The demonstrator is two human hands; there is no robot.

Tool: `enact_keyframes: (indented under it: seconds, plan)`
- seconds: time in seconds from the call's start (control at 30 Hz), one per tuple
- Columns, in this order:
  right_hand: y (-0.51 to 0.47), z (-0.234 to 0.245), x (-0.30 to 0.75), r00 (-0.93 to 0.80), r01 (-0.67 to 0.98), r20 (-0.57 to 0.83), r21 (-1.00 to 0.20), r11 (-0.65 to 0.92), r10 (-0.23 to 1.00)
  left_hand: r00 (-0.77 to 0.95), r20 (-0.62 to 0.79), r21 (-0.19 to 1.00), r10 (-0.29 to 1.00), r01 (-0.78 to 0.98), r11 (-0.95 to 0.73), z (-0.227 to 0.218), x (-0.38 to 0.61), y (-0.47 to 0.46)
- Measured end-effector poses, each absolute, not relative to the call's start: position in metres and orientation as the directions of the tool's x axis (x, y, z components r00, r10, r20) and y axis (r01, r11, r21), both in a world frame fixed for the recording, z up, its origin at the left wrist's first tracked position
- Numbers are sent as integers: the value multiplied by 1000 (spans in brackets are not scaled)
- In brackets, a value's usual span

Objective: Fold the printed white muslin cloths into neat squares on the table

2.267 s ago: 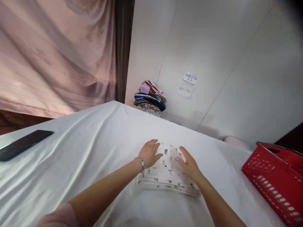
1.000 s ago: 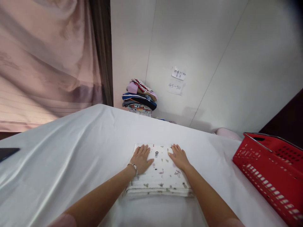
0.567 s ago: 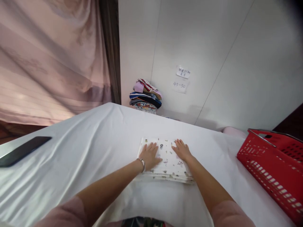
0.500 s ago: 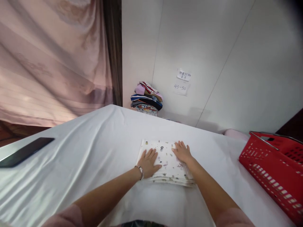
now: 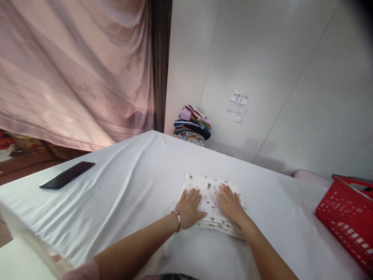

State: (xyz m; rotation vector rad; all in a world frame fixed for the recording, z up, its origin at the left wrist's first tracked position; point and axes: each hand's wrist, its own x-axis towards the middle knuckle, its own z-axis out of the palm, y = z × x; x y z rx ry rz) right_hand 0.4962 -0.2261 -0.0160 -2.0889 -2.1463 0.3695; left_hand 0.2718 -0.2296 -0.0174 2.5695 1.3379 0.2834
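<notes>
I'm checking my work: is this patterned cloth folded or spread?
Folded: the patterned cloth lies as a rectangle, stacked layers showing along its near edge.

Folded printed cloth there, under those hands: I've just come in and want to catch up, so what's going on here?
Someone has the left hand and right hand spread flat on a folded white printed cloth, one toward each side of it. Neither hand is gripping it. The cloth lies in layers on a white-covered surface. A dark flat object lies off to the left, a red basket is at the right, and a stack of folded fabrics is beyond the far edge.
</notes>
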Motion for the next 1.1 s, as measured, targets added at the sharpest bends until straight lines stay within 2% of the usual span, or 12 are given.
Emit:
enact_keyframes:
  seconds: [0.13, 0.3, 0.37, 0.43, 0.53, 0.6, 0.73, 0.9, 1.1]
  plan:
    - [-243, -30, 515, 62, 986, -61, -152, -70, 996, 540, 169, 286, 824, 774, -565, -30, 261, -244]
    - [-245, -39, 518, 65, 984, -27, -165, -68, 998, 520, 205, 316, 829, 767, -559, -32, 262, -245]
    - [-244, -40, 524, 78, 978, 19, -194, -73, 997, 471, 190, 376, 861, 776, -507, -30, 260, -243]
    - [-246, -42, 535, 141, 960, 67, -252, -120, 988, 327, 157, 464, 932, 808, -362, -29, 255, -238]
    - [-256, -47, 552, 244, 907, 58, -368, -206, 968, 96, 85, 591, 992, 796, -128, -27, 247, -230]
    - [-264, -52, 558, 233, 890, 49, -412, -193, 971, 56, 1, 680, 998, 732, -42, -26, 244, -224]
    - [-281, -58, 552, 271, 891, 96, -402, -212, 958, 100, -108, 811, 989, 584, 29, -22, 247, -214]
    - [-293, -52, 524, 312, 868, 99, -434, -241, 945, 81, -40, 823, 996, 568, -13, -14, 240, -184]
    - [-303, -46, 495, 240, 903, 82, -385, -191, 967, 42, 0, 742, 999, 670, -28, -18, 211, -169]
